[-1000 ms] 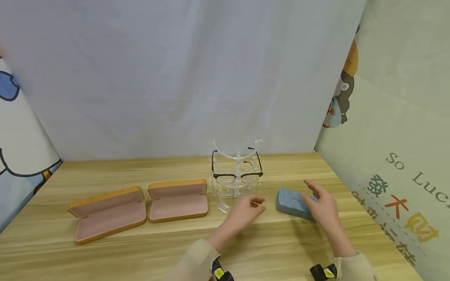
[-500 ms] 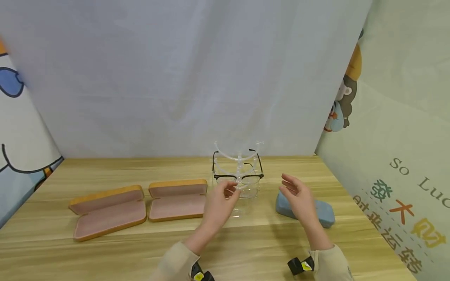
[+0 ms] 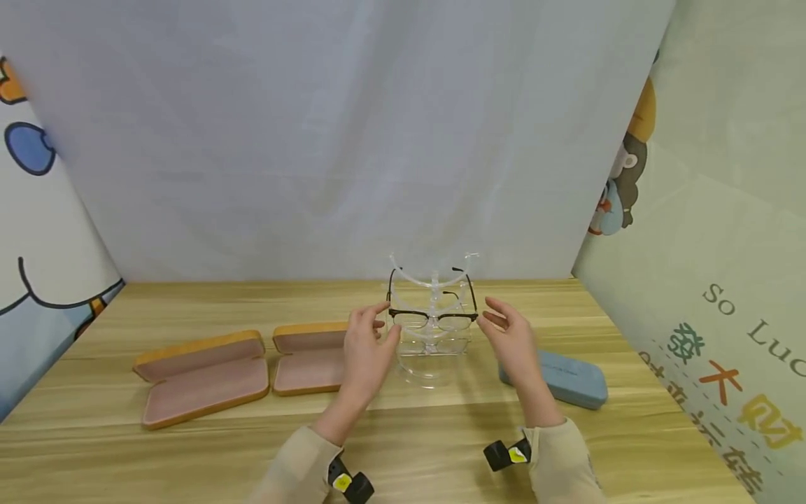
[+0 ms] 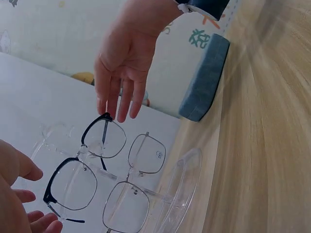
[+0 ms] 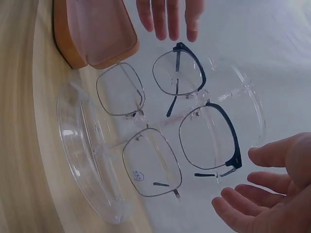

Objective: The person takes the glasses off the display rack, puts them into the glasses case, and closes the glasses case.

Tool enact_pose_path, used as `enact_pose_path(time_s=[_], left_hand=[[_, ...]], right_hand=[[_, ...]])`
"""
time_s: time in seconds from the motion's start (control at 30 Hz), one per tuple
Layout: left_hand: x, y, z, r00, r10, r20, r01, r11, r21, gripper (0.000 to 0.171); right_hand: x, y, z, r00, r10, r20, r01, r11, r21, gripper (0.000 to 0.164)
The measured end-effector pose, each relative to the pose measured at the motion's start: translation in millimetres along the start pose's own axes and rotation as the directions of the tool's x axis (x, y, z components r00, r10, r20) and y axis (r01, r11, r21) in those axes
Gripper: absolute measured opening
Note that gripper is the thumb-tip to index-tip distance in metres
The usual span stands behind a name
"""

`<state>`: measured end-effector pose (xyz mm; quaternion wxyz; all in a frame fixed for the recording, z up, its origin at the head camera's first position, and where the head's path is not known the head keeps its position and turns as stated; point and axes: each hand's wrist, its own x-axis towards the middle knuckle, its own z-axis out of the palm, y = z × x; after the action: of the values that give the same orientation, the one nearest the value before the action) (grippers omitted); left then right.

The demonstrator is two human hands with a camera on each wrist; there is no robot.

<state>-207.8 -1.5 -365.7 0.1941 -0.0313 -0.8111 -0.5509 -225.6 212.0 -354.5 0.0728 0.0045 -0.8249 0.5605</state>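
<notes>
A clear display stand (image 5: 73, 141) bears two pairs of glasses, one above the other. The upper pair of black-browed glasses (image 3: 462, 317) faces me with its temples pointing back. Below it sits a pair of thin wire-rimmed glasses (image 4: 125, 208). My left hand (image 3: 368, 353) is at the left end of the upper glasses, thumb and fingers spread around that corner. At the opposite end is my right hand (image 3: 513, 343), its thumb apart from the black corner in the right wrist view. Neither hand grips the frame; light fingertip contact is hard to judge.
Two orange glasses cases (image 3: 208, 381) with pink linings lie opened to the left; my left hand partly covers the nearer one. A closed blue glasses case (image 3: 573, 381) lies behind my right forearm. A pale curtain (image 3: 283, 140) hangs behind the wooden table (image 3: 252, 455).
My right hand has come left from over the blue case to the glasses' right end. My left hand has moved left and up to their left end. The glasses stay on the stand.
</notes>
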Motion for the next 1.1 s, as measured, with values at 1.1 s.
enact_pose_path(time_s=[1.1], left_hand=[[11.5, -3.4, -8.5, 0.963, -0.169, 0.212, 0.224, 0.935, -0.275, 0.048]], right_hand=[[-6, -5, 8, 0.999, 0.042, 0.021, -0.047, 0.933, 0.356, 0.048]])
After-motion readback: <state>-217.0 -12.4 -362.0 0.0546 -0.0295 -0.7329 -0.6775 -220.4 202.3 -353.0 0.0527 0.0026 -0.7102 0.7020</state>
